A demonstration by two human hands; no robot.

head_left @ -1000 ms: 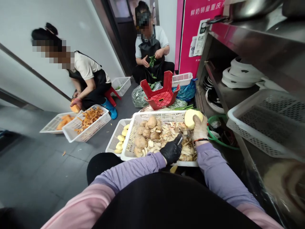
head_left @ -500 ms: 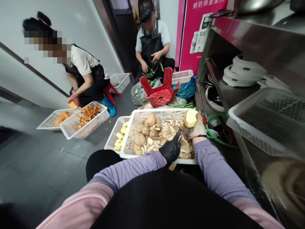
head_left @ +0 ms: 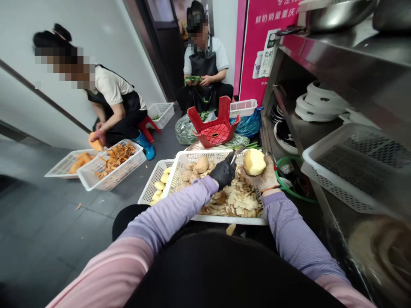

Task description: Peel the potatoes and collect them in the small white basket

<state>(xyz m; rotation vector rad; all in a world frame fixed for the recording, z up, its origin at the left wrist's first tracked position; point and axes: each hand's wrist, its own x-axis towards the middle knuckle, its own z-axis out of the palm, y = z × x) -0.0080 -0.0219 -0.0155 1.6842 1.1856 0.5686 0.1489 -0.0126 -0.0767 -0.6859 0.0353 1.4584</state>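
My left hand (head_left: 224, 172), in a black glove, is closed on the handle of a peeler (head_left: 238, 150) whose end points up and right. A partly peeled potato (head_left: 254, 162) rests in my right hand (head_left: 267, 176), which grips it from the right side; pale yellow flesh shows over most of it, with some brown skin at the left. Both hands are above a white basket (head_left: 215, 218). Inside are unpeeled potatoes (head_left: 202, 164) at the left and a heap of peelings (head_left: 238, 199). My left forearm covers part of the basket's left side.
A second white basket (head_left: 144, 192) with peeled potatoes (head_left: 159, 185) stands at the left. An upturned red stool (head_left: 214, 133) lies beyond. Two co-workers sit ahead, one (head_left: 114, 92) by a basket of orange peelings (head_left: 118, 159), another (head_left: 205, 60) with greens. Metal shelving (head_left: 321, 184) borders the right.
My left hand and the peeler have moved up and left, apart from the potato. The potato has turned and shifted slightly left in my right hand. The far co-worker has raised some greens.
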